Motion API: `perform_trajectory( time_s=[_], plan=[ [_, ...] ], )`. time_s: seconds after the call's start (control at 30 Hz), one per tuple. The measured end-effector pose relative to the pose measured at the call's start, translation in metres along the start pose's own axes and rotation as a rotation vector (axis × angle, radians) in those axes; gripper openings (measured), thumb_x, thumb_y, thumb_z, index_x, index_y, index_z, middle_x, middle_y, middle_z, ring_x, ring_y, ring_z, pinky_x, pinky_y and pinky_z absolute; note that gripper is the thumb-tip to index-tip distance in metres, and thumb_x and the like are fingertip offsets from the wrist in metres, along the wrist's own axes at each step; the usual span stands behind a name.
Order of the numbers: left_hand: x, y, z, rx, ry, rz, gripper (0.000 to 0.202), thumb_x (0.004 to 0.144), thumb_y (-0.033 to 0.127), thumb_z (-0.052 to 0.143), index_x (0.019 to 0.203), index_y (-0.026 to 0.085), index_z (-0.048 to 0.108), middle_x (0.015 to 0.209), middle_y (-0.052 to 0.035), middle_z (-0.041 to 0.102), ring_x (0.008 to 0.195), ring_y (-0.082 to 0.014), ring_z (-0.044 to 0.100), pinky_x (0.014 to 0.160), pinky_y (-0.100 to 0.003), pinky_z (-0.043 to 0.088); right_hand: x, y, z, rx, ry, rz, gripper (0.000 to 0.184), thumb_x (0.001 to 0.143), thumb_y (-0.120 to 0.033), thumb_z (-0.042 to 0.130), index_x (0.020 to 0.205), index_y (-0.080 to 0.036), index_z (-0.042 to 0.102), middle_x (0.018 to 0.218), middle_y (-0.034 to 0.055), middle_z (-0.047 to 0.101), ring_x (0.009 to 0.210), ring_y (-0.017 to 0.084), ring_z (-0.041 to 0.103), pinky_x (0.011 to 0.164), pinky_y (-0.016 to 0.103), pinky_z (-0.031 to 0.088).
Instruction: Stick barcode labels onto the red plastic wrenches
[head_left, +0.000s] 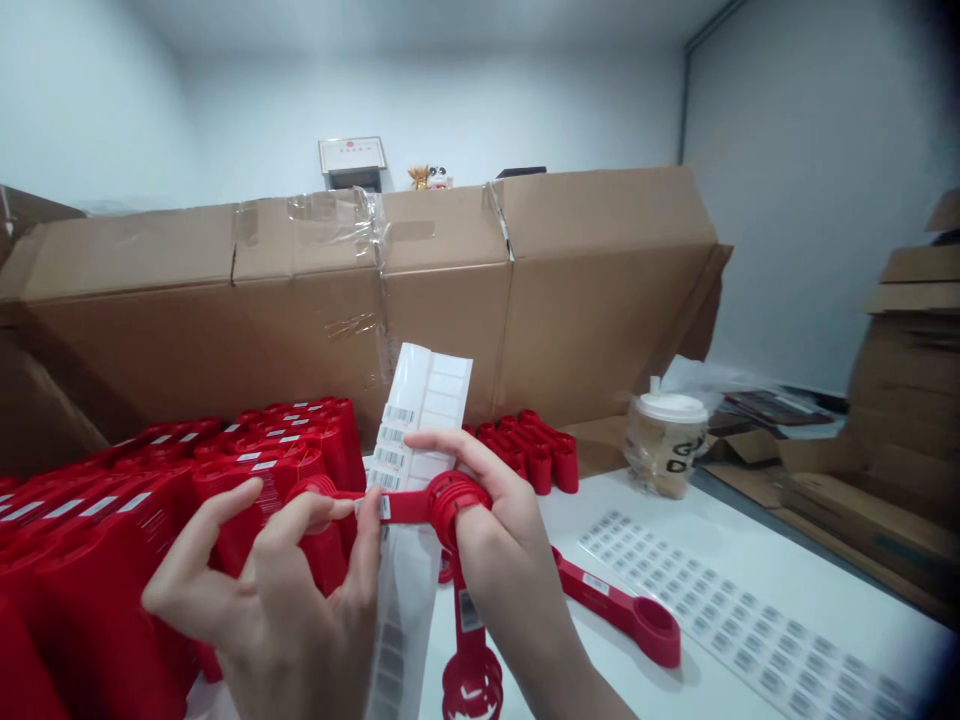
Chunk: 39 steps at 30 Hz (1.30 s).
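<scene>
My right hand (499, 540) is closed around the round end of a red plastic tool (420, 503) and also holds a white sheet of barcode labels (416, 420) upright behind it. My left hand (270, 600) pinches the tool's shaft with thumb and forefinger, where a small white label sits. The strip of label backing hangs down between my hands. Two more red tools (630, 610) lie on the white table beneath and to the right.
Stacks of red labelled parts (150, 500) fill the left side. More red pieces (536, 450) stand behind. A large cardboard box (420, 290) walls off the back. A lidded drink cup (666, 440) and a flat sheet of barcode labels (742, 625) are at right.
</scene>
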<state>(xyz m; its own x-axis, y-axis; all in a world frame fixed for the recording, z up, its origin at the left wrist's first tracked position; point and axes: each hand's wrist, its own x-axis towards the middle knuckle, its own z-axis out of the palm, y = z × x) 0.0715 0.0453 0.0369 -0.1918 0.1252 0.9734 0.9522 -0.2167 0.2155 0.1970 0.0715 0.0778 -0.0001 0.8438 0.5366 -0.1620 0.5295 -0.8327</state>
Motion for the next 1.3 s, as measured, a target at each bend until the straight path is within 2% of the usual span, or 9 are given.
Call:
perform_trajectory(
  time_s=[0.1,0.27,0.43,0.67,0.87,0.93,1.1,1.2,1.3],
  plan=[
    [0.002,0.007,-0.002,0.025,-0.009,-0.041,0.041,0.075,0.020,0.082,0.106,0.021,0.056,0.153,-0.0175,0.019,0.140,-0.0487,0.033,0.084,-0.056,0.058,-0.001,-0.002,0.000,-0.029,0.019,-0.042,0.046,0.073,-0.005,0.043,0.098,-0.023,0.076,0.091,0.0030,0.073,0.085,0.021,0.067,0.071,0.031,0.055],
    [0.007,0.016,-0.004,-0.017,-0.040,-0.198,0.032,0.083,0.026,0.077,0.104,0.023,0.054,0.149,-0.0154,0.020,0.144,-0.0434,0.029,0.099,-0.057,0.052,-0.002,0.000,0.000,-0.067,0.008,-0.055,0.048,0.073,-0.004,0.040,0.101,-0.023,0.075,0.086,0.0027,0.072,0.083,0.020,0.067,0.069,0.030,0.054],
    [0.015,-0.001,-0.002,-0.087,-0.073,-0.138,0.045,0.084,0.042,0.076,0.113,0.021,0.048,0.147,-0.0192,0.017,0.141,-0.0417,0.027,0.106,-0.058,0.043,0.001,0.001,-0.001,-0.045,0.040,-0.041,0.044,0.074,-0.006,0.043,0.099,-0.023,0.075,0.093,0.0033,0.073,0.087,0.021,0.066,0.069,0.030,0.053],
    [0.015,-0.011,0.006,-0.486,-0.483,-0.581,0.037,0.098,0.058,0.047,0.118,0.027,0.042,0.121,-0.0075,0.050,0.117,-0.0303,0.051,0.099,-0.051,0.040,-0.002,-0.003,-0.002,-0.044,0.059,-0.069,0.044,0.074,-0.005,0.042,0.098,-0.024,0.074,0.098,0.0027,0.073,0.088,0.020,0.065,0.072,0.031,0.052],
    [0.007,-0.008,0.011,-0.371,-0.332,-0.451,0.060,0.080,0.058,0.072,0.117,0.026,0.038,0.127,-0.0085,0.040,0.123,-0.0326,0.044,0.099,-0.049,0.041,-0.006,0.003,-0.001,-0.112,0.049,-0.155,0.050,0.069,-0.004,0.041,0.101,-0.024,0.074,0.101,0.0036,0.072,0.082,0.019,0.063,0.067,0.030,0.049],
    [0.010,-0.010,0.010,-0.395,-0.375,-0.492,0.065,0.077,0.062,0.074,0.118,0.026,0.038,0.124,-0.0074,0.042,0.118,-0.0306,0.049,0.097,-0.047,0.044,-0.005,0.005,-0.001,-0.120,0.049,-0.163,0.050,0.070,-0.004,0.041,0.102,-0.024,0.074,0.098,0.0027,0.071,0.075,0.017,0.061,0.063,0.029,0.047],
    [0.030,-0.020,-0.004,-0.687,-0.678,-0.890,0.040,0.095,0.062,0.051,0.115,0.029,0.057,0.105,-0.0001,0.061,0.098,-0.0182,0.061,0.080,-0.026,0.052,0.007,0.006,-0.009,-0.115,0.069,-0.116,0.044,0.077,-0.005,0.042,0.101,-0.026,0.072,0.089,-0.0002,0.070,0.067,0.014,0.057,0.057,0.027,0.042],
    [0.040,-0.034,-0.013,-0.964,-0.720,-1.109,0.037,0.083,0.054,0.074,0.108,0.027,0.069,0.083,0.0027,0.063,0.080,-0.0119,0.062,0.071,-0.014,0.053,0.015,0.007,-0.018,-0.058,0.046,-0.042,0.041,0.079,-0.007,0.044,0.102,-0.027,0.070,0.084,-0.0015,0.070,0.066,0.014,0.059,0.054,0.026,0.040],
    [0.046,-0.045,-0.020,-1.139,-0.738,-1.268,0.044,0.074,0.045,0.085,0.113,0.026,0.074,0.092,-0.0006,0.070,0.092,-0.0162,0.067,0.085,-0.020,0.059,0.023,0.010,-0.027,0.029,-0.018,0.057,0.037,0.077,-0.010,0.047,0.102,-0.027,0.068,0.077,-0.0013,0.069,0.063,0.016,0.061,0.051,0.026,0.038]
  ],
)
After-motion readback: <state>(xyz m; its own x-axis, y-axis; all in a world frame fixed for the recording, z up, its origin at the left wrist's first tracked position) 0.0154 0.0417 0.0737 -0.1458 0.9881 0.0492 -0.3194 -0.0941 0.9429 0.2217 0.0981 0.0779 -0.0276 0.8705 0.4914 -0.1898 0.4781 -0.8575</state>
